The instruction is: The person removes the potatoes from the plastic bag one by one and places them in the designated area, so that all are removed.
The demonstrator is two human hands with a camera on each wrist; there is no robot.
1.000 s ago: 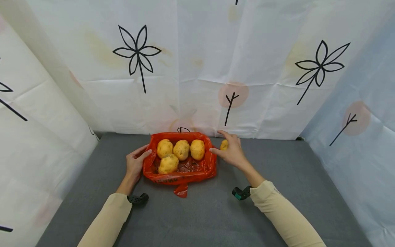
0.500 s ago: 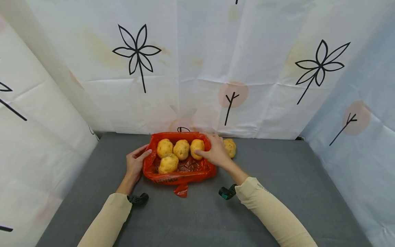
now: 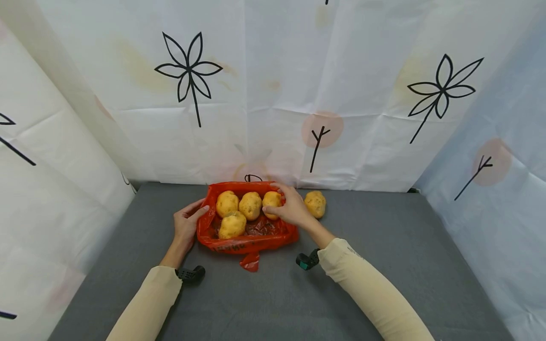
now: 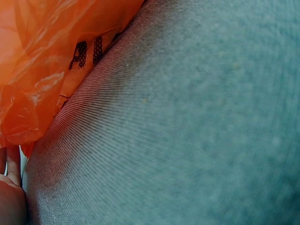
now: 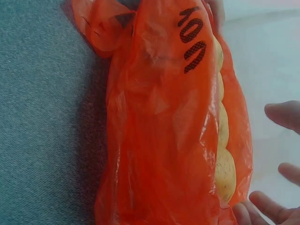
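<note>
Orange plastic bag [image 3: 247, 227] sits mid-table on the grey cloth [image 3: 273, 293], mouth spread open upward, long axis running left-right across the person. Four potatoes are inside: three in a back row, one in front at the left [image 3: 232, 225]. Right hand [image 3: 287, 208] is over the bag's right end, on the rightmost potato of the back row [image 3: 271, 200], fingers bent over its top and right side; looks like a grasp forming, but whether the thumb has closed underneath is hidden from the head view. Right wrist view shows the fingertips [image 5: 281, 115] spread and apart beside the bag wall, so the hand is not clenched. That potato lies directly under the palm, so any lift is straight up, clear of the bag rim. A fifth potato [image 3: 315, 203] lies loose on the cloth just right of the bag, beside the right hand's back, not touched. Left hand [image 3: 186, 226] is at the bag's left edge, thumb hooked over the rim and pinching the plastic, steadying the mouth. Left wrist view shows only bag plastic [image 4: 51, 56] and cloth. Right hand is clearly the nearer one to both right-side potatoes.
</note>
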